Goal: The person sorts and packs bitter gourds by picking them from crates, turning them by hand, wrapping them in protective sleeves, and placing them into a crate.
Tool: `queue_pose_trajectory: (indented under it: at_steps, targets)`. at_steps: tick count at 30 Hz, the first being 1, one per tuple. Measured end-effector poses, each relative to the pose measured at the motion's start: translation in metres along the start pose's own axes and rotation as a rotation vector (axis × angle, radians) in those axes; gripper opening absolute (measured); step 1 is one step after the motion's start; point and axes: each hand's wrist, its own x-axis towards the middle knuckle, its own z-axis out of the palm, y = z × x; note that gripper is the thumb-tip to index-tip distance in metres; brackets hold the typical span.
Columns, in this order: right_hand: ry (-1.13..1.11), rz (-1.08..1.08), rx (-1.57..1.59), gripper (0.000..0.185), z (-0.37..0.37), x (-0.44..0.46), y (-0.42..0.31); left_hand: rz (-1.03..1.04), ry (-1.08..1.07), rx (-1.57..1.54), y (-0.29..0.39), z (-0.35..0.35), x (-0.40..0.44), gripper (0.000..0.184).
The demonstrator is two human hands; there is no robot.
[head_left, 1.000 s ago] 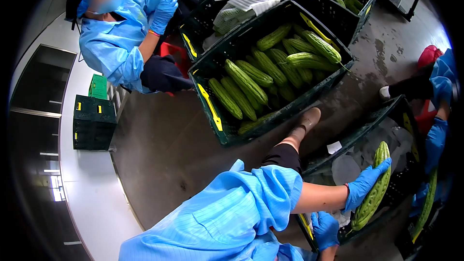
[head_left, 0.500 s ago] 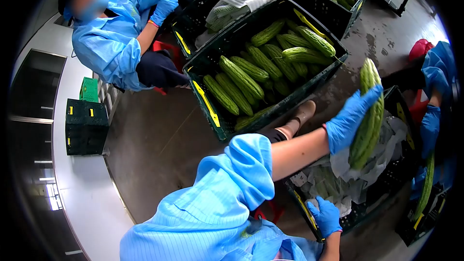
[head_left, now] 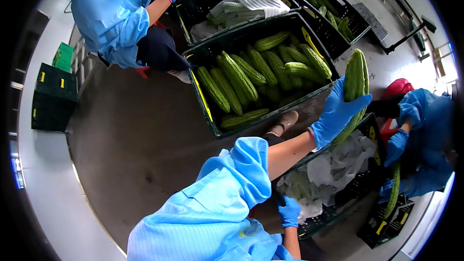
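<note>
My left hand point(head_left: 338, 113), in a blue glove, is wrapped round a green bitter gourd point(head_left: 355, 84). The gourd stands nearly upright in view, above the far edge of the crate with wrapping sheets point(head_left: 374, 137). At that crate's near corner is my gloved right hand point(head_left: 289, 212), its fingers curled at the rim; its exact grip is partly hidden. Crumpled, translucent white sheets point(head_left: 333, 164) lie inside the crate. Beyond my left arm, a large dark crate point(head_left: 215, 133) holds several bitter gourds point(head_left: 237, 75).
A co-worker point(head_left: 108, 19) sits at the upper left. Another co-worker point(head_left: 423, 116) at the right holds a long gourd point(head_left: 395, 191) over a small crate point(head_left: 386, 222). Farther crates hold white foam netting point(head_left: 251, 2) and gourds point(head_left: 333, 17). Dark stacked crates point(head_left: 54, 96) stand at the left.
The view has shifted. My left hand has lifted the gourd up and away from the sheets. My right hand remains by the crate's near edge.
</note>
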Motion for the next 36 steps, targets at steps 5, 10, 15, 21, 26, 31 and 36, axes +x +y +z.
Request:
queue_pose_trajectory:
  at_steps: [5, 10, 15, 21, 26, 31, 36]
  targets:
    - [0.040, 0.016, -0.027, 0.025, 0.001, -0.003, 0.000, 0.073, 0.067, 0.173, 0.079, -0.043, -0.018, 0.061]
    - [0.006, 0.044, 0.015, 0.024, -0.007, 0.000, -0.008, 0.338, 0.142, 0.895, 0.099, -0.186, -0.006, 0.077]
    - [0.025, 0.062, 0.065, 0.022, 0.000, -0.001, 0.001, -0.052, 0.112, 1.665, 0.097, -0.269, -0.027, 0.095]
    - [0.013, 0.085, -0.033, 0.019, 0.018, -0.013, 0.020, -0.573, -0.019, 1.708, 0.048, -0.304, -0.039, 0.097]
    - [-0.063, 0.113, -0.072, 0.020, -0.008, -0.001, -0.006, -0.626, -0.127, 1.553, 0.013, -0.351, -0.037, 0.086]
    - [-0.002, 0.008, -0.005, 0.019, -0.012, 0.002, -0.008, -0.728, -0.165, 1.514, 0.014, -0.365, -0.051, 0.076]
    - [-0.041, 0.064, -0.050, 0.028, -0.006, 0.000, -0.004, -0.572, -0.041, 1.355, 0.016, -0.382, -0.036, 0.055]
